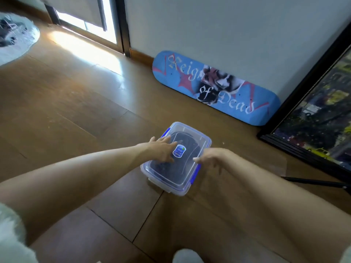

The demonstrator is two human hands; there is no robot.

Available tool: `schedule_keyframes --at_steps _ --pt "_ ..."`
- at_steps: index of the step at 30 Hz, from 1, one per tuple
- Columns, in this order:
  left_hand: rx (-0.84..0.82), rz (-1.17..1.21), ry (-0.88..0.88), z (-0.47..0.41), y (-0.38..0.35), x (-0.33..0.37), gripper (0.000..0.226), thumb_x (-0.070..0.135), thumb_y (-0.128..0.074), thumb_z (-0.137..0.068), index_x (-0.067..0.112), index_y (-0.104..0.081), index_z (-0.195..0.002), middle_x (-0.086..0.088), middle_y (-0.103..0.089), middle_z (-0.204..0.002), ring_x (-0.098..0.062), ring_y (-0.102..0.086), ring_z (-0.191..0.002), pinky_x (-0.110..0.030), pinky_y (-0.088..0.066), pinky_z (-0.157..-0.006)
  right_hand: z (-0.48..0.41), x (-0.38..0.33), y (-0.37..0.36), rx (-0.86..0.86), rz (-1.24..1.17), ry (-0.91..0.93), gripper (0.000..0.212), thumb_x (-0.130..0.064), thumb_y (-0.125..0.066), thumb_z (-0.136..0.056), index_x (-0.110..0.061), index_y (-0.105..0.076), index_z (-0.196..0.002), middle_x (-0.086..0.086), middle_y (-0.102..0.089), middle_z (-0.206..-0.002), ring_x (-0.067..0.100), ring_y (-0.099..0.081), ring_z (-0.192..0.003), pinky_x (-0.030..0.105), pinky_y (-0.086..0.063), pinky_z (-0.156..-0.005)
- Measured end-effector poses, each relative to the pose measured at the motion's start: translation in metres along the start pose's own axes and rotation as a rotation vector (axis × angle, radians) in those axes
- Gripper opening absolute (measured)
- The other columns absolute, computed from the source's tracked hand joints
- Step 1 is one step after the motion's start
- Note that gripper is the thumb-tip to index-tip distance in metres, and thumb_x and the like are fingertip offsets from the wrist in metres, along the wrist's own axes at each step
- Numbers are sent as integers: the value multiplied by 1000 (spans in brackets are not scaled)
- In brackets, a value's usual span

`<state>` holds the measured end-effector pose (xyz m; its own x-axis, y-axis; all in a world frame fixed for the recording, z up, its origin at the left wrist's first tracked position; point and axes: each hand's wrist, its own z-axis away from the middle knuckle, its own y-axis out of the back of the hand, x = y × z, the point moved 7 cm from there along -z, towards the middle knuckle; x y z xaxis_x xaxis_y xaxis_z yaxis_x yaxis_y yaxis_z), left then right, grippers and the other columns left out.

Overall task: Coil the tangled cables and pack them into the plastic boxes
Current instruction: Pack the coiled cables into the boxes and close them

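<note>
Lidded box on floor, both hands at it

Clear plastic box [176, 158] with blue clips sits on the wooden floor [76, 111], centre of view, lid [187, 141] on. Dark coiled cable [190, 147] visible through the lid, inside the box. Small blue sticker [178, 150] on the lid top.

Left hand [161, 148] lies flat on the lid's left half, fingers spread and extended, palm down, gripping nothing. Right hand [210, 157] at the box's right edge, fingers loosely curled and pointing down, thumb tip near the lid rim by a blue clip [198, 167]; cannot tell if it actually touches the clip or holds anything.

Blue skateboard deck [214, 86] leans against the white wall [228, 25] beyond the box, well apart from it. Black-framed picture [319, 114] stands at right. Fluffy white rug [17, 37] at far left. Bright window door [85, 18] at top
</note>
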<state>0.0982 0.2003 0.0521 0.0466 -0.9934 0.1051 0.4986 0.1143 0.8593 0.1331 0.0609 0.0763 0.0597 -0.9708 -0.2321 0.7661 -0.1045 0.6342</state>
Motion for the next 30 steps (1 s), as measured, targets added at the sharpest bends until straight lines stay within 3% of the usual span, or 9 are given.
schedule_keyframes --at_steps 4,7,10,13,18,22,26,30 --pt "125 -52 -6 44 91 30 63 37 -51 -94 17 -25 -147 -9 -17 -155 -29 -24 -141 -48 -21 -113 96 -20 74 153 223 144 56 -37 -43 -102 1 -38 -142 15 -39 -148 29 -41 -133 35 -36 -105" --pt "204 -188 -24 93 153 66 58 36 -53 -93 16 -33 -143 -8 -28 -150 -28 -33 -136 -47 -27 -110 164 -14 107 271 306 155 55 -36 -39 -103 -1 -35 -144 14 -35 -151 28 -37 -137 35 -31 -108" --pt "295 -328 -95 158 203 121 54 34 -52 -93 15 -36 -141 -7 -36 -144 -27 -39 -131 -43 -32 -105 237 9 127 470 430 132 44 -31 -43 -101 -8 -43 -138 12 -42 -146 30 -41 -132 41 -33 -107" --pt "403 -431 -155 225 236 177 47 30 -49 -94 15 -38 -138 -7 -35 -144 -26 -36 -133 -40 -28 -105 315 41 136 679 546 68 44 -26 -43 -100 -8 -38 -140 20 -33 -146 34 -29 -136 49 -23 -111" --pt "561 -687 -190 305 257 254 58 36 -47 -97 16 -25 -147 -8 -12 -158 -22 -17 -144 -45 -11 -116 414 91 149 778 582 -42 73 -43 -46 -99 -7 -11 -152 23 2 -158 37 3 -147 55 -2 -117" --pt "655 -789 -195 319 262 273 63 32 -48 -97 16 -15 -149 -8 2 -159 -21 0 -147 -48 1 -116 430 111 170 899 479 -69 81 -45 -44 -98 -10 3 -154 23 14 -158 37 9 -147 54 2 -116" --pt "678 -852 -65 283 259 249 60 29 -36 -100 14 -7 -150 -11 10 -158 -25 11 -146 -51 16 -112 390 110 166 1013 418 -104 82 -43 -38 -101 -7 16 -151 23 21 -156 38 16 -145 52 9 -115" --pt "574 -718 33 218 219 209 57 22 -29 -101 12 -4 -151 -11 9 -159 -26 11 -146 -49 15 -113 298 91 132 948 357 -103 73 -35 -31 -104 -7 18 -150 21 21 -157 35 18 -145 49 11 -115"
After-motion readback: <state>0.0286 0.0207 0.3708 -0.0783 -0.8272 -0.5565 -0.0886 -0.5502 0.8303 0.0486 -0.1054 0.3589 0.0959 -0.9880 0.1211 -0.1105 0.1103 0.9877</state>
